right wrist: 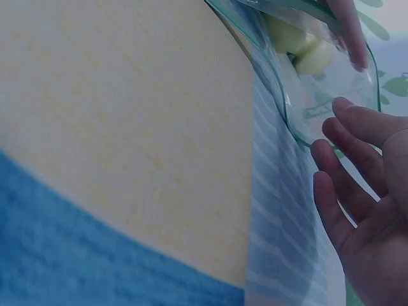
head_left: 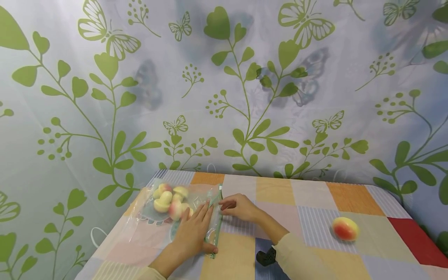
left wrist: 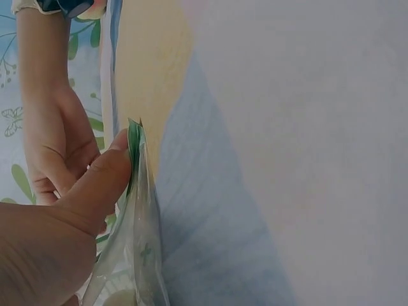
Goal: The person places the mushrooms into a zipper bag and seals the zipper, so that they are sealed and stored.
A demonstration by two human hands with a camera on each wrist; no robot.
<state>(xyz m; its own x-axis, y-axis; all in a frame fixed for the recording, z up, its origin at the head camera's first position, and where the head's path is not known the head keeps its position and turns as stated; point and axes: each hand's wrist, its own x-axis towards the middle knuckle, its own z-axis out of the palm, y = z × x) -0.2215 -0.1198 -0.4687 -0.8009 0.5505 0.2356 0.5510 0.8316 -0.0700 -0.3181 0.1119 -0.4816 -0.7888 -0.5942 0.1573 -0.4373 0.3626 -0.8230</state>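
A clear zip bag [head_left: 204, 191] with a green zip strip [head_left: 220, 217] lies at the left of the table, holding several yellow toy pieces [head_left: 162, 202], some mushroom-shaped, some with a red blush. My left hand [head_left: 192, 233] rests on the bag with its fingers stretched out flat. Its thumb [left wrist: 105, 182] touches the green edge at the near end. In the right wrist view the green-rimmed mouth of the bag stands apart. My right hand [head_left: 241, 208] hovers beside the zip strip, fingers loosely bent and holding nothing.
A yellow and red toy fruit [head_left: 345, 228] sits on the patchwork tablecloth [head_left: 276, 190] at the right. A black device [head_left: 266, 256] is by the right wrist. Behind the table hangs a curtain [head_left: 224, 97] printed with green leaves and butterflies.
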